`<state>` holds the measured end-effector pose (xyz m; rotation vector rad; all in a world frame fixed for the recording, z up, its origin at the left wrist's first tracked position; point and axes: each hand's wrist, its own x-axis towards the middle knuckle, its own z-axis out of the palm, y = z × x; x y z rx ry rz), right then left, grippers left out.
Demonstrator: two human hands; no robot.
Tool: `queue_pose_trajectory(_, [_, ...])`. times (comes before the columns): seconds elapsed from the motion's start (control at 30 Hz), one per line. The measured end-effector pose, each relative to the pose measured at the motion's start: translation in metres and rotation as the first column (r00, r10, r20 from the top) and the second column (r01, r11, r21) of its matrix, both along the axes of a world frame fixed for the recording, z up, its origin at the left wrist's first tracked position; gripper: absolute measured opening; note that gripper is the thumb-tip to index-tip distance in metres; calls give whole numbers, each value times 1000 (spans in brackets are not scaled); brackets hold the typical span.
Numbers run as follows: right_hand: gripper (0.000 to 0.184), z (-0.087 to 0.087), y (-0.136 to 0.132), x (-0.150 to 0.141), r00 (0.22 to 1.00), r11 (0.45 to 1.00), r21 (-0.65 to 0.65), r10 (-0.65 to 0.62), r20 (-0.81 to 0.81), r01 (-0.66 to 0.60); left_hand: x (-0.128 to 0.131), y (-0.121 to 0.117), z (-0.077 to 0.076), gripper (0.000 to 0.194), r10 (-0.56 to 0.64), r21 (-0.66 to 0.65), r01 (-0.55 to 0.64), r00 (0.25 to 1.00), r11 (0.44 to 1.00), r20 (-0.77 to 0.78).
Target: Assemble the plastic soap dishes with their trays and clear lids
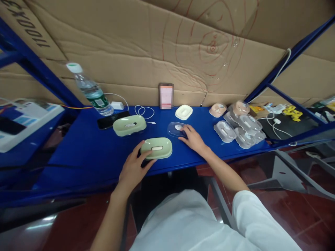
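Observation:
At the front of the blue table, my left hand [133,166] grips the left end of a light green soap dish [164,149], thumb on the near side and fingers over the rim. A pale oblong piece lies in the dish's middle. To the right, my right hand [194,138] has its thumb and fingers closed at the right edge of a clear plastic lid [172,129] with a round white sticker. Another green soap dish [125,129] sits farther back on the left. Behind the lid lies a cream oval piece [183,112].
Several clear-lidded boxes [225,131] are piled on the right, beside a peach box [217,109]. At the left stand a water bottle [95,96], a black phone [107,122] and a white charger [117,105] with cable. A lit phone [166,96] leans against the cardboard wall [125,45].

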<state>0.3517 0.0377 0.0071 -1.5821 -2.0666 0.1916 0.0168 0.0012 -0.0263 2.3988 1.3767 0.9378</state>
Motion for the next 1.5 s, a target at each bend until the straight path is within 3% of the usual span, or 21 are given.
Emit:
queue_pose_trajectory(0.1, [42,10,-52,19,995,998,32,-58,-85,61,7,-4,3,55,-8,-93,9,1000,996,14])
queue_pose_trajectory(0.2, [42,20,-95,11,979,997,68,-25,-203,40,32,-9,4,77,-77,-117,82,996,990,51])
queue_pose_trajectory(0.3, [39,22,-113,-14,992,990,109,101,-69,-93,60,-10,5,87,-175,-121,180,983,976,49])
queue_pose_trajectory(0.4, [38,15,-111,-29,982,972,164,155,110,-171,72,-8,6,80,-187,-159,190,982,969,34])
queue_pose_trajectory(0.5, [40,-1,-103,-26,973,952,230,171,153,-203,71,-5,6,71,-179,-191,181,983,965,29])
queue_pose_trajectory(0.67, [38,-24,-102,-12,991,950,294,79,110,-108,74,-2,7,92,-215,-214,234,971,948,106])
queue_pose_trajectory(0.73, [37,-25,-104,-8,991,948,304,66,113,-98,79,1,7,91,-251,-222,277,958,935,140])
queue_pose_trajectory(0.87, [40,-22,-108,5,993,950,289,110,35,-115,83,6,10,73,-283,-220,303,952,927,119])
queue_pose_trajectory(0.97, [44,-19,-106,16,989,958,264,135,-67,-113,86,8,12,80,-294,-230,318,947,920,133])
queue_pose_trajectory(1.17, [53,-7,-97,18,964,956,147,237,123,-254,89,20,19,84,-334,-254,361,931,897,145])
queue_pose_trajectory(1.33, [61,7,-94,16,922,925,16,376,90,-379,80,21,15,79,-297,-217,306,952,927,75])
queue_pose_trajectory(1.5, [63,14,-94,15,928,932,-12,362,85,-362,78,13,8,83,-252,-185,268,962,945,106])
